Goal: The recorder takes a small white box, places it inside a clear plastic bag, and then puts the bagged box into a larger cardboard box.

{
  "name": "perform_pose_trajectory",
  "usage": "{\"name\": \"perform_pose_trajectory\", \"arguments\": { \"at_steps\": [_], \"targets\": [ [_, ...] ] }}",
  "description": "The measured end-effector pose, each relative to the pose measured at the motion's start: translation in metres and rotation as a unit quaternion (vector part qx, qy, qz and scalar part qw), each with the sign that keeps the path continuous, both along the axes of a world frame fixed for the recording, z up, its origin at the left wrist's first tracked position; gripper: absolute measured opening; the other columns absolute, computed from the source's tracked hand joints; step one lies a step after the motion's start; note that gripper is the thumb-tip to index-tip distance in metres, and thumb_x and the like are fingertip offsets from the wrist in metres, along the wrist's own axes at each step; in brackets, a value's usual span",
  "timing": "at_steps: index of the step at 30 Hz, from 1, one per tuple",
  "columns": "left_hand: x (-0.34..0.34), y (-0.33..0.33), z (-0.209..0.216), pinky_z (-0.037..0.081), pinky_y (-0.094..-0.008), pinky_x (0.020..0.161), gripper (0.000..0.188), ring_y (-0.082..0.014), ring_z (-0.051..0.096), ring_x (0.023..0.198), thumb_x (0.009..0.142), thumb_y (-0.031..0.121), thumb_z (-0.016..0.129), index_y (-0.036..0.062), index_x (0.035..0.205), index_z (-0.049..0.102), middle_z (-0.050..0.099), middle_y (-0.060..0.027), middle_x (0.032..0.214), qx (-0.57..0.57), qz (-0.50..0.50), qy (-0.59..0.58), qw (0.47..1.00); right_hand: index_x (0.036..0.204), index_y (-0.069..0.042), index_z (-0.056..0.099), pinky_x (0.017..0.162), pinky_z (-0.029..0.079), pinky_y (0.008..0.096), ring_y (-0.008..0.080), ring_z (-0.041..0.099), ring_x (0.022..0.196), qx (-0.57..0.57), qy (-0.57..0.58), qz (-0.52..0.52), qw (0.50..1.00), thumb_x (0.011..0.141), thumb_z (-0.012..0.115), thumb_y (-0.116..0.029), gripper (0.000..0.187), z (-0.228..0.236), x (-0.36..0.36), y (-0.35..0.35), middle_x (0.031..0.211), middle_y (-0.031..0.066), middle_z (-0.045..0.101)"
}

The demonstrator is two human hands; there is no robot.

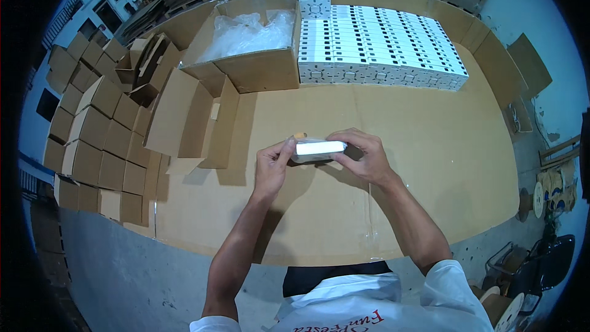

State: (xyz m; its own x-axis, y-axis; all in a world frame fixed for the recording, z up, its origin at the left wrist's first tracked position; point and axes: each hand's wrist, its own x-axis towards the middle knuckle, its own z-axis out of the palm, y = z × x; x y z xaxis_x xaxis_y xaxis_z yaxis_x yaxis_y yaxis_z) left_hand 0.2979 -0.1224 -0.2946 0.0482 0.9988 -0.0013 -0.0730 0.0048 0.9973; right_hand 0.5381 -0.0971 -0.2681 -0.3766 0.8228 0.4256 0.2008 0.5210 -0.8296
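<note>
1. A slim white box (319,148) is held above the middle of the bench (436,160), in front of the person's body.
2. The left end of the slim white box is clamped by the left grip (271,166), with the thumb laid at the near corner; the other fingers are partly hidden behind it.
3. The right end is pinched by the right grip (369,157), with the index finger placed along the top and the thumb set below.
4. Both forearms are stretched forward from the lower edge, and shadows are cast by them on the brown cardboard surface.
5. At the far side of the bench, white boxes (381,77) are packed in close rows, with their patterned ends turned toward the person; a short stack (315,6) is raised above them at the left corner.
6. Just left of these rows, a large carton (258,69) is filled with clear plastic (252,34).
7. Nearer the left grip, an open carton (227,126) is placed with its flaps spread.
8. Beyond the bench's left edge, brown cartons (98,160) are stacked in several tiers.
9. At the lower right, a black chair (556,262) is seen on the grey floor (166,270).
</note>
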Motion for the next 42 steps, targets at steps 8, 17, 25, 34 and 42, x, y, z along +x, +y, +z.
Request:
{"name": "perform_pose_trajectory", "arguments": {
  "at_steps": [8, 17, 25, 34, 42],
  "targets": [
    [-0.025, -0.022, 0.007, 0.055, -0.0281, 0.080, 0.030, -0.0153, 0.063, 0.100, 0.095, 0.005, 0.065, -0.0012, 0.124, 0.065, 0.061, -0.0107, 0.121, 0.162, 0.007, 0.017, 0.987, 0.105, 0.000, 0.072, 0.073, 0.054, 0.0313, 0.0189, 0.067, 0.085, 0.018, -0.081, 0.005, 0.997, 0.081, 0.075, 0.000, 0.024, -0.001, -0.031, -0.015, 0.096, 0.0099, 0.073],
    [-0.081, -0.037, -0.010, 0.055, -0.0296, 0.076, 0.040, -0.0180, 0.067, 0.085, 0.085, 0.014, 0.080, -0.0034, 0.115, 0.061, 0.063, -0.0097, 0.104, 0.199, 0.027, 0.274, 0.941, 0.106, 0.003, 0.069, 0.059, 0.052, 0.0238, 0.0094, 0.062, 0.066, -0.107, 0.047, -0.065, 0.991, 0.090, 0.069, 0.000, 0.016, -0.006, -0.088, -0.027, 0.082, 0.0050, 0.067],
    [-0.120, -0.067, -0.015, 0.056, -0.0359, 0.080, 0.035, -0.0249, 0.066, 0.088, 0.084, 0.011, 0.075, 0.0017, 0.116, 0.063, 0.062, -0.0134, 0.103, 0.202, -0.025, 0.270, 0.941, 0.115, 0.006, 0.061, 0.060, 0.053, 0.0236, 0.0090, 0.063, 0.068, -0.016, 0.166, 0.018, 0.986, 0.097, 0.063, -0.002, 0.019, 0.048, -0.246, 0.020, 0.085, 0.0063, 0.066],
    [-0.135, -0.075, -0.012, 0.048, -0.0450, 0.102, 0.032, -0.0372, 0.058, 0.115, 0.088, 0.015, 0.069, -0.0027, 0.114, 0.065, 0.062, -0.0210, 0.118, 0.167, -0.087, 0.307, 0.933, 0.112, 0.005, 0.060, 0.057, 0.057, 0.0258, 0.0135, 0.071, 0.067, 0.020, 0.064, 0.054, 0.996, 0.097, 0.064, -0.005, 0.018, 0.040, -0.369, 0.087, 0.083, 0.0128, 0.072],
    [-0.149, -0.064, -0.023, 0.048, -0.0457, 0.101, 0.031, -0.0382, 0.059, 0.114, 0.086, 0.012, 0.068, -0.0031, 0.114, 0.066, 0.064, -0.0208, 0.116, 0.180, -0.065, 0.300, 0.934, 0.109, 0.004, 0.061, 0.059, 0.056, 0.0315, 0.0171, 0.071, 0.065, 0.075, -0.005, 0.040, 0.996, 0.096, 0.066, -0.008, 0.019, 0.044, -0.400, 0.100, 0.081, 0.0156, 0.072]
  ]
}}
